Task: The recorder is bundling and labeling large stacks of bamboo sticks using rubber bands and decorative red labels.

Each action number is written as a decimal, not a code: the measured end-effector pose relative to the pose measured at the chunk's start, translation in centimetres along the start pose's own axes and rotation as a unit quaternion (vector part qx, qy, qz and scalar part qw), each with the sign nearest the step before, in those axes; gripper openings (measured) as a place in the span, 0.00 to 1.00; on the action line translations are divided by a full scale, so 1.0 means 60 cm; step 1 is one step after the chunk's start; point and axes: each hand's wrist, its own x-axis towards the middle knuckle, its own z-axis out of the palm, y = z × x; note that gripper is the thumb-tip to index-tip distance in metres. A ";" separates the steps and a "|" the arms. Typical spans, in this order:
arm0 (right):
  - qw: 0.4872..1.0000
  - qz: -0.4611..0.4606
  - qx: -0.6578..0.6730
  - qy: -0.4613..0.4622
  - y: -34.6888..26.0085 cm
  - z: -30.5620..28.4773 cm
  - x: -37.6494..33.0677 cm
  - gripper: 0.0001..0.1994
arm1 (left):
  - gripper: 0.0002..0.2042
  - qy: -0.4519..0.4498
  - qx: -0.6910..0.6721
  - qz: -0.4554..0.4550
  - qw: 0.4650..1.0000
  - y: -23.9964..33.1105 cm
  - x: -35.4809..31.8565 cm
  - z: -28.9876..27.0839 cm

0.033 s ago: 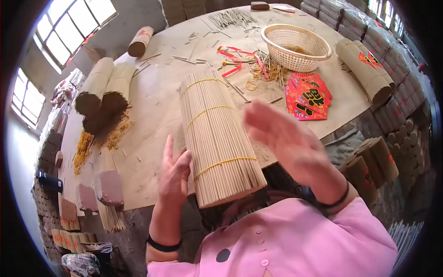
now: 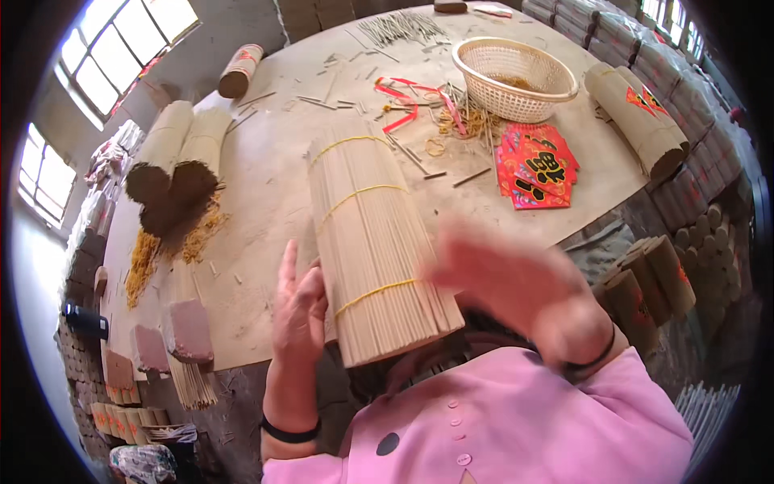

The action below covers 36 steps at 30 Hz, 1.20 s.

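A thick bundle of thin tan sticks (image 2: 371, 234), which look like incense sticks, lies slanted on the table with its near end past the edge. Yellow rubber bands circle it at the far end, the middle and the near end. My left hand (image 2: 300, 310) is open along the bundle's lower left side, thumb close to the sticks and one finger pointing up. On the other side my right hand (image 2: 516, 282) is blurred by motion, its fingers stretched toward the bundle's lower right edge. Whether the fingertips touch the sticks I cannot tell.
Red printed cards (image 2: 538, 168) are fanned out right of the bundle. Behind them stands a cream plastic basket (image 2: 516, 101), beside loose rubber bands and red ribbon (image 2: 403, 121). More stick bundles (image 2: 165, 149) lie at left and right (image 2: 637, 113). Reddish bricks (image 2: 187, 331) sit at the near left.
My right hand has swung down and now reaches the bundle's lower right side. The left hand has hardly moved.
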 end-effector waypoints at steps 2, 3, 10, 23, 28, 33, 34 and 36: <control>0.970 0.055 0.070 -0.226 -0.023 -0.008 -0.004 0.30 | 0.41 -0.018 -0.047 0.016 0.999 -0.025 0.010 -0.003; 0.972 -0.038 0.033 -0.231 -0.018 -0.010 -0.001 0.24 | 0.39 0.015 -0.053 0.030 0.998 -0.032 0.010 -0.001; 0.994 -0.019 -0.015 -0.103 -0.048 -0.148 0.007 0.10 | 0.30 0.079 0.069 0.144 0.984 -0.078 0.046 0.001; 0.423 0.176 -0.883 0.101 -0.036 -0.421 0.146 0.25 | 0.38 0.136 0.143 0.222 0.955 -0.098 0.064 -0.046; 0.438 0.272 -0.835 0.191 -0.027 -0.419 0.043 0.26 | 0.34 0.152 0.179 0.220 0.947 -0.095 0.053 -0.073; 0.499 0.089 -0.812 0.291 0.018 -0.363 -0.048 0.21 | 0.28 0.118 0.148 0.210 0.959 -0.101 0.038 -0.091; 0.494 0.104 -0.825 0.254 0.016 -0.347 -0.049 0.18 | 0.28 0.120 0.146 0.210 0.959 -0.100 0.031 -0.093; 0.487 0.112 -0.839 0.215 -0.002 -0.349 -0.074 0.14 | 0.27 0.122 0.133 0.219 0.959 -0.100 0.019 -0.099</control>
